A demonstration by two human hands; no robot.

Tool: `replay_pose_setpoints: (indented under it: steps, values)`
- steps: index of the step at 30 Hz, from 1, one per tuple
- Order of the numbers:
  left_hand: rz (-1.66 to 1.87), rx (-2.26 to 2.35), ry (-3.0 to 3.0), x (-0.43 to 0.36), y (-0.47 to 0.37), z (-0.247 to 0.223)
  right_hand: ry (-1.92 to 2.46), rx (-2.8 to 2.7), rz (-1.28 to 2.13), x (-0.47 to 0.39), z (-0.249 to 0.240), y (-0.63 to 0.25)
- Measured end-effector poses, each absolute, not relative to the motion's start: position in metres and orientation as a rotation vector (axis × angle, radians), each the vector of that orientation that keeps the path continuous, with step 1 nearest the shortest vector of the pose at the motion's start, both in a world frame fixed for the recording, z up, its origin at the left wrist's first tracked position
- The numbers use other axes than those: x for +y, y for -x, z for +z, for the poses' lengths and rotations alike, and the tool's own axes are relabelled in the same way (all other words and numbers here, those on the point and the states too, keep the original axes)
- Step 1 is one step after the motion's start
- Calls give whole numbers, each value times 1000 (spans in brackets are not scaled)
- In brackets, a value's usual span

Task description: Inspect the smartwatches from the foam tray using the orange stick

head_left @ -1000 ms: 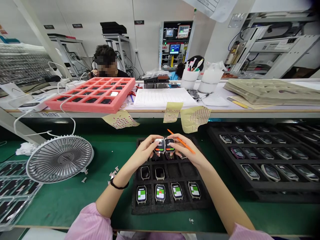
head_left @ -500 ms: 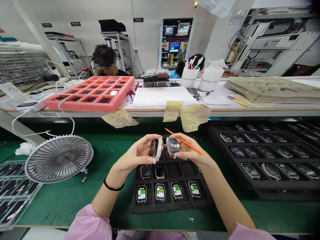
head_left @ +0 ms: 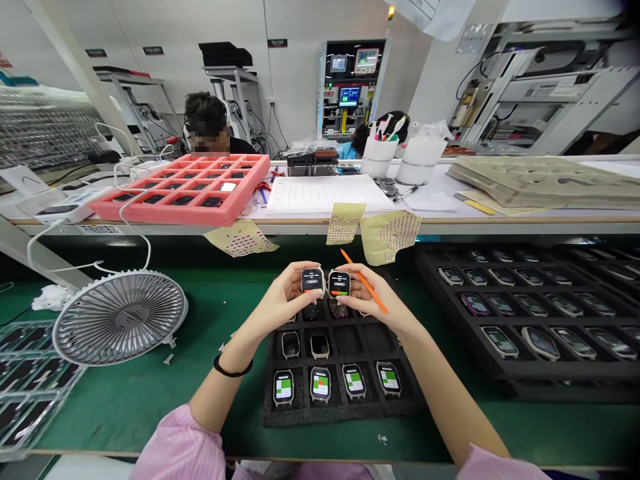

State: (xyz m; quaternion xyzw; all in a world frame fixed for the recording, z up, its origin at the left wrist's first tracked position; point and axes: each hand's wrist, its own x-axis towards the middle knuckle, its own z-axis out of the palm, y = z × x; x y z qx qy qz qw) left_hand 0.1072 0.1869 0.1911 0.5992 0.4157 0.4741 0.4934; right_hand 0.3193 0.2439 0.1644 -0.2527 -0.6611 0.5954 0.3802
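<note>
Each of my hands grips a smartwatch case without a strap, side by side above a black foam tray (head_left: pixel 345 417). My left hand (head_left: pixel 280 297) is closed on the left smartwatch (head_left: pixel 313 280), thumb on its lower screen edge. My right hand (head_left: pixel 375 293) is closed on the right smartwatch (head_left: pixel 340 283) and also carries an orange pen-like stick (head_left: pixel 367 283) across its fingers. Both screens are lit with white text on black and an orange-red strip low down. Several watches lie in the tray; the front row, such as one watch (head_left: pixel 283 388), shows green and white screens.
A grey round fan (head_left: pixel 120 319) stands at left on the green mat (head_left: pixel 200 400), near clear plastic trays (head_left: pixel 30 400). Another dark tray (head_left: pixel 465 333) of watches lies at right. On the shelf are a pink foam tray (head_left: pixel 195 215), papers (head_left: pixel 325 193) and a white cup (head_left: pixel 377 157). Two people sit beyond.
Both watches have been turned from tilted to facing me, and their screens now show text. The stick has swung slightly with my right hand.
</note>
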Motion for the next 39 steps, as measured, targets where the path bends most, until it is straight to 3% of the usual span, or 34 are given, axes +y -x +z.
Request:
replay_pose_setpoints:
  steps: [39]
  values:
    - [1138,1142,-1438,198,-106,182,775,-1638,1423,244,162,-312]
